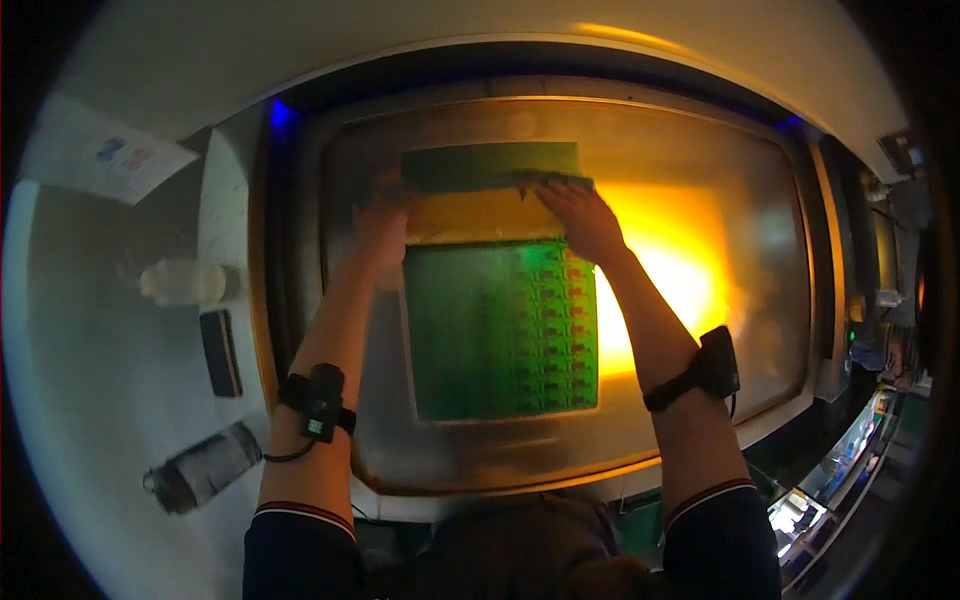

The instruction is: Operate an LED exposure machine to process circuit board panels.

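A green circuit board panel (460, 335) lies flat on a framed metal surface, with rows of reddish-brown patterns down its right part. Beyond it runs a yellowish band (470, 218), and past that a darker green sheet (490, 165). At the sheet's near right corner, the bent fingers of my right hand (585, 220) close on its edge. My left hand (385, 235) is at the left end of the yellowish band, near the sheet's left corner. Motion blur and dim light smear its fingers. Whether the sheet and the panel are joined cannot be made out.
A raised metal frame (805, 250) surrounds the surface, and strong yellow light glares at the right. On the white ledge at left are a pale bottle (185, 283), a dark rectangular block (220, 352) and a clear dark-capped bottle (205, 467). A paper sheet (120, 150) hangs at far left.
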The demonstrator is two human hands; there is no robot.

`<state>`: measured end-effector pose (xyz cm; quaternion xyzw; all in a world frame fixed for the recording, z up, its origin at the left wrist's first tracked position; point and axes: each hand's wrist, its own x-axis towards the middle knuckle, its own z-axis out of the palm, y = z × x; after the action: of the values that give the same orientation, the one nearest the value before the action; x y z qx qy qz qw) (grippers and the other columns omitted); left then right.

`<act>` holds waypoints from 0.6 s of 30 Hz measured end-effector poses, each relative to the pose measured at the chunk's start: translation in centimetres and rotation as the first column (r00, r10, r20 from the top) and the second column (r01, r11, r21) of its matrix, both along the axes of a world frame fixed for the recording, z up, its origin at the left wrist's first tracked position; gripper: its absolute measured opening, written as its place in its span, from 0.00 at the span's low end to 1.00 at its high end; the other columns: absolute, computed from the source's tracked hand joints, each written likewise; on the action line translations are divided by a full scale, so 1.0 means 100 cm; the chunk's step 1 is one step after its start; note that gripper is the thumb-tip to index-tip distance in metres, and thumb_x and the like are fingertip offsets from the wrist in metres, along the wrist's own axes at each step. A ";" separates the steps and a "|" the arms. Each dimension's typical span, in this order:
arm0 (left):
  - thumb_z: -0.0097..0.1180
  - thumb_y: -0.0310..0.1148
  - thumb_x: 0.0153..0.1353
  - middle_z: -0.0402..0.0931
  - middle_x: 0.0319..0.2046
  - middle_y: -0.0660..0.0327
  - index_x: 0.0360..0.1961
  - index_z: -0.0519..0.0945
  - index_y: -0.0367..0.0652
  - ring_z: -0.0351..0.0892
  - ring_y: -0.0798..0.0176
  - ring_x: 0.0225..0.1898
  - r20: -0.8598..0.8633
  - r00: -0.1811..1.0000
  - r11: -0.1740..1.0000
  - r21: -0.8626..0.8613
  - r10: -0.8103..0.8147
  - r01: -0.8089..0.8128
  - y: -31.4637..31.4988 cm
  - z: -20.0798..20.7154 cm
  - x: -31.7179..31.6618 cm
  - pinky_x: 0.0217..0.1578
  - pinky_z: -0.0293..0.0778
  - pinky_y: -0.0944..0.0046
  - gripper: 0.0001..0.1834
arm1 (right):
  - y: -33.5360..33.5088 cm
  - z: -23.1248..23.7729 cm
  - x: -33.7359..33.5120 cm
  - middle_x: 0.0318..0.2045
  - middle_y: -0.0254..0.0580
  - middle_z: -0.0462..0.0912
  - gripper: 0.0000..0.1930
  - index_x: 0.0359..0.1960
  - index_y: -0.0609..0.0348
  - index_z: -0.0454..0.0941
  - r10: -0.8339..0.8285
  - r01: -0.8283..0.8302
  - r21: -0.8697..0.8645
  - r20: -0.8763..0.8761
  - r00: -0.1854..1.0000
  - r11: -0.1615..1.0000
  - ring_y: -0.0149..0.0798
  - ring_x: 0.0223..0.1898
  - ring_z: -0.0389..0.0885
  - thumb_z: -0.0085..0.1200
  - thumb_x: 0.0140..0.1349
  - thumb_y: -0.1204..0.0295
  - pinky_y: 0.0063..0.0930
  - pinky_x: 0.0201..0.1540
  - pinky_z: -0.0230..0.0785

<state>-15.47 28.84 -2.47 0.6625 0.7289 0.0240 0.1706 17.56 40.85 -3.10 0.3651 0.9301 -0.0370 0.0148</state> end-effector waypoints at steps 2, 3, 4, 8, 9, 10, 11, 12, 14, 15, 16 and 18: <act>0.51 0.18 0.56 0.75 0.56 0.51 0.62 0.71 0.54 0.74 0.45 0.57 -0.120 0.991 0.961 0.266 -0.051 0.081 0.039 0.001 -0.023 0.58 0.72 0.51 0.31 | 0.048 0.001 -0.024 0.69 0.36 0.65 0.38 0.70 0.39 0.61 -0.003 0.004 0.043 -0.027 1.000 0.999 0.46 0.68 0.65 0.53 0.54 0.78 0.50 0.67 0.59; 0.51 0.18 0.56 0.75 0.56 0.51 0.62 0.71 0.54 0.74 0.45 0.57 -0.108 0.993 0.962 0.260 -0.057 0.084 0.068 -0.005 -0.035 0.58 0.72 0.51 0.31 | 0.075 0.000 -0.033 0.69 0.37 0.64 0.39 0.69 0.39 0.62 0.006 -0.006 0.071 -0.009 1.000 0.997 0.45 0.68 0.65 0.53 0.53 0.79 0.49 0.67 0.60; 0.53 0.19 0.55 0.75 0.56 0.52 0.63 0.70 0.55 0.74 0.44 0.57 -0.133 0.991 0.990 0.140 -0.017 0.036 0.090 -0.008 -0.056 0.58 0.72 0.51 0.33 | 0.097 -0.007 -0.051 0.70 0.37 0.64 0.39 0.69 0.39 0.62 0.027 -0.026 0.086 -0.012 1.000 0.996 0.45 0.68 0.64 0.53 0.53 0.79 0.48 0.67 0.60; 0.51 0.20 0.55 0.76 0.53 0.44 0.62 0.72 0.49 0.74 0.43 0.58 -0.031 0.998 0.999 0.015 -0.048 0.048 0.144 0.000 -0.060 0.61 0.67 0.50 0.30 | 0.164 -0.019 -0.065 0.69 0.37 0.65 0.39 0.69 0.39 0.62 0.020 -0.020 0.049 -0.007 1.000 0.999 0.46 0.67 0.66 0.53 0.52 0.79 0.46 0.67 0.61; 0.51 0.20 0.55 0.76 0.53 0.44 0.62 0.72 0.49 0.74 0.43 0.58 -0.035 0.999 0.999 -0.029 -0.041 0.040 0.132 0.002 -0.065 0.61 0.67 0.50 0.30 | 0.157 -0.027 -0.076 0.68 0.38 0.66 0.39 0.69 0.39 0.62 0.045 -0.039 0.088 -0.075 0.996 0.995 0.46 0.67 0.66 0.53 0.52 0.79 0.45 0.67 0.61; 0.52 0.20 0.54 0.75 0.54 0.43 0.63 0.71 0.50 0.72 0.41 0.59 -0.066 0.998 1.000 -0.030 -0.010 0.008 0.134 0.011 -0.056 0.62 0.66 0.50 0.32 | 0.160 -0.019 -0.068 0.68 0.38 0.67 0.39 0.69 0.38 0.62 0.066 -0.045 0.169 -0.117 0.991 0.985 0.46 0.67 0.67 0.53 0.52 0.78 0.45 0.67 0.62; 0.53 0.21 0.54 0.74 0.56 0.42 0.64 0.70 0.51 0.70 0.40 0.60 -0.096 0.995 0.999 -0.026 0.021 -0.024 0.132 0.021 -0.047 0.63 0.65 0.49 0.34 | 0.153 -0.023 -0.064 0.67 0.38 0.67 0.39 0.69 0.37 0.61 0.103 -0.087 0.122 -0.134 0.986 0.989 0.47 0.66 0.67 0.53 0.53 0.78 0.48 0.67 0.61; 0.53 0.21 0.54 0.74 0.56 0.42 0.64 0.70 0.51 0.70 0.40 0.60 -0.091 0.996 1.000 0.011 0.022 -0.021 0.132 0.021 -0.040 0.63 0.65 0.49 0.34 | 0.148 -0.026 -0.060 0.67 0.38 0.67 0.39 0.69 0.37 0.61 0.105 -0.084 0.157 -0.126 0.987 0.984 0.47 0.66 0.67 0.53 0.53 0.78 0.48 0.67 0.61; 0.67 0.25 0.47 0.68 0.63 0.56 0.70 0.61 0.50 0.64 0.41 0.65 -0.386 0.922 0.996 0.070 -0.025 0.056 0.103 0.002 -0.040 0.63 0.64 0.39 0.47 | 0.111 -0.029 -0.061 0.67 0.38 0.67 0.38 0.69 0.38 0.62 0.030 -0.022 0.147 -0.051 0.998 0.989 0.49 0.66 0.67 0.53 0.53 0.78 0.52 0.66 0.61; 0.68 0.27 0.48 0.63 0.67 0.59 0.72 0.58 0.53 0.58 0.40 0.68 -0.273 0.961 0.995 0.082 -0.038 0.063 0.089 0.000 -0.048 0.66 0.57 0.32 0.49 | 0.094 -0.022 -0.058 0.67 0.38 0.67 0.38 0.69 0.38 0.62 0.023 -0.011 0.140 -0.081 0.996 0.990 0.50 0.65 0.67 0.54 0.53 0.78 0.54 0.66 0.61; 0.67 0.27 0.49 0.63 0.68 0.59 0.72 0.58 0.53 0.57 0.39 0.68 -0.251 0.968 0.998 0.049 -0.018 0.031 0.070 0.009 -0.034 0.66 0.55 0.32 0.48 | 0.073 -0.019 -0.049 0.67 0.38 0.67 0.38 0.68 0.39 0.62 0.010 0.003 0.124 -0.102 0.995 0.992 0.52 0.65 0.68 0.54 0.53 0.78 0.56 0.66 0.60; 0.64 0.26 0.52 0.61 0.69 0.59 0.72 0.57 0.52 0.56 0.38 0.69 -0.214 0.977 0.999 -0.039 0.001 -0.010 0.023 0.028 -0.007 0.68 0.52 0.32 0.46 | 0.023 -0.007 -0.029 0.67 0.40 0.67 0.36 0.69 0.40 0.62 0.007 -0.005 0.088 -0.014 1.000 0.996 0.51 0.65 0.66 0.54 0.54 0.76 0.56 0.66 0.60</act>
<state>-16.16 31.15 0.31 0.6558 0.7452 -0.0615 0.1039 14.64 43.14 -3.79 0.3624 0.9320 0.0012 -0.0077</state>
